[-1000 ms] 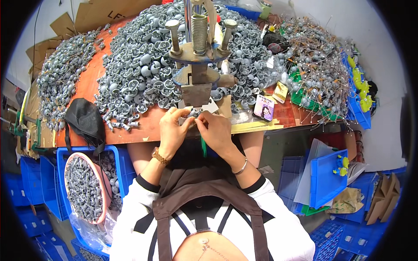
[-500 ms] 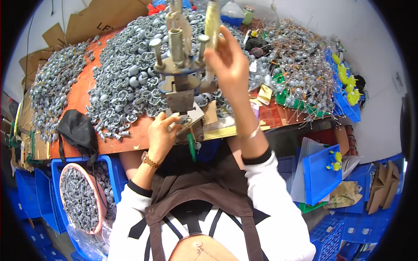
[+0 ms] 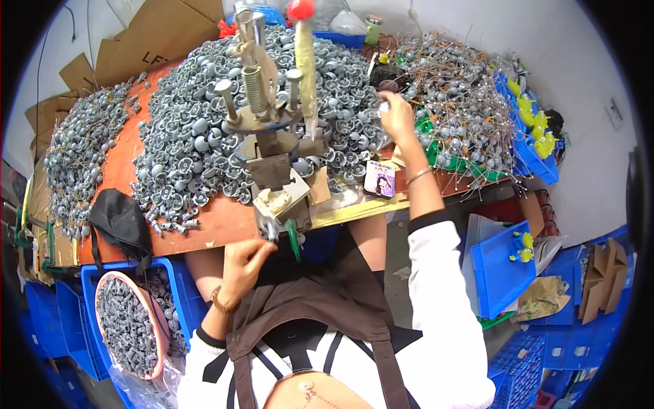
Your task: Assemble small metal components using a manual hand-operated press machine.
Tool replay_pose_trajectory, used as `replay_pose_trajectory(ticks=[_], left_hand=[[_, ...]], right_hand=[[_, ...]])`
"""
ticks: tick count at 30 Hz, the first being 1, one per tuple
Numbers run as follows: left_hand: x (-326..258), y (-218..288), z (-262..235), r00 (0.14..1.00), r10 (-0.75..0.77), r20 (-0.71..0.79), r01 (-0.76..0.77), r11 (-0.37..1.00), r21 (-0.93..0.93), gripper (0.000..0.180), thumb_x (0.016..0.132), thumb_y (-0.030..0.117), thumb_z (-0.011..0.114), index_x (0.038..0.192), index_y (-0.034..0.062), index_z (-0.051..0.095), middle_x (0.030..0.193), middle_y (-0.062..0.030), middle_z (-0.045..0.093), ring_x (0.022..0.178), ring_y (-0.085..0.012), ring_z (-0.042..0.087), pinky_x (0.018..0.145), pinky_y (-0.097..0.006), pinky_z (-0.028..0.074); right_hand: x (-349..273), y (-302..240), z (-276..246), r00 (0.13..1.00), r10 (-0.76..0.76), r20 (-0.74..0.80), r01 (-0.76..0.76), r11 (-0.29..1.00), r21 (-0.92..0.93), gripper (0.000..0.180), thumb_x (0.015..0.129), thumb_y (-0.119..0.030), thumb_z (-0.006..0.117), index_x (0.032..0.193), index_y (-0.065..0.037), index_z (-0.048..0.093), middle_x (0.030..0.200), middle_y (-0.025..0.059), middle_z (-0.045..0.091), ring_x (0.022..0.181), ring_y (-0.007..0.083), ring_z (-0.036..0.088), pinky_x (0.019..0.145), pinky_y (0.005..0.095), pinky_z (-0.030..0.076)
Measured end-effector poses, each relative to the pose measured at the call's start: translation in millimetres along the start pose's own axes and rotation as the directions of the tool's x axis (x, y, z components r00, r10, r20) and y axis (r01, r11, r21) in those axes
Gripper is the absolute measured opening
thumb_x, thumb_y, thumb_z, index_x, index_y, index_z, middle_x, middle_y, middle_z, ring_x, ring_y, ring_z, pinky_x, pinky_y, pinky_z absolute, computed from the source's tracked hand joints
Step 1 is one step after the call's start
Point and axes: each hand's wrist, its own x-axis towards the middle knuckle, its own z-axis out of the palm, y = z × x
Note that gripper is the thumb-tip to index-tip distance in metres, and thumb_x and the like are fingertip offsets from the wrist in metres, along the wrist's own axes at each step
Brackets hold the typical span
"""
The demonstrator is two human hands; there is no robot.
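A hand press (image 3: 270,167) with a coil spring and two posts stands at the table's front edge. Its lever (image 3: 306,75), wrapped in yellowish tape with a red knob, points upward, and neither hand is on it. Just below the press base, my left hand (image 3: 244,269) is closed, thumb and forefinger pinched at a small grey plastic part (image 3: 270,230). My right hand (image 3: 398,121) reaches between the grey pile and the wire-stemmed pieces, fingers curled together. Something small and whitish shows at its fingertips, too small to name.
Grey cup-shaped parts (image 3: 197,116) heap behind the press. Wire-stemmed pieces (image 3: 463,102) are piled at the right, near a blue tray (image 3: 531,160). A small printed box (image 3: 379,179) lies near the front edge. At lower left, a pink basket (image 3: 158,327) sits in a blue crate (image 3: 180,273).
My right hand has left the lever and moved right to the piles. My left hand has drawn back from under the press head toward me. The printed box now shows fully.
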Motion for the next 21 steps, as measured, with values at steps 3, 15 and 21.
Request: replay_pose_trajectory(ticks=[3,15,21], left_hand=[[-32,-16,-24,0.960,-0.216,0.178,0.246,0.954,-0.170,0.020,0.088,0.016,0.064,0.081,-0.0017,0.070,0.060,-0.0010,0.056,0.055,-0.0051,0.043,0.049,-0.025,0.034],[18,-75,-44,0.892,0.266,-0.365,-0.003,0.811,0.585,0.017,0.082,0.009,0.067,0.098,0.0033,0.064,0.096,-0.0117,0.064,0.085,-0.0270,0.060,0.073,-0.035,0.046],[59,-95,-58,0.926,0.062,-0.373,0.329,0.353,0.876,0.033,0.074,0.021,0.073,0.102,0.0088,0.061,0.104,-0.0062,0.062,0.099,-0.0259,0.054,0.083,-0.039,0.038]], right_hand=[[-3,47,22,0.952,0.120,0.280,-0.104,0.992,-0.071,0.020,0.070,-0.010,0.063,0.087,-0.010,0.073,0.088,0.0175,0.068,0.083,0.0333,0.066,0.079,0.0408,0.052],[25,-62,-71,0.939,0.212,-0.271,0.114,0.550,0.827,0.014,0.097,-0.009,0.050,0.094,0.001,0.058,0.097,0.0162,0.068,0.084,0.0230,0.069,0.077,0.0337,0.058],[-29,-112,-108,0.937,0.189,-0.293,0.173,0.476,0.862,0.011,0.097,-0.009,0.050,0.093,0.000,0.056,0.093,0.0175,0.067,0.073,0.0202,0.068,0.069,0.0301,0.056]])
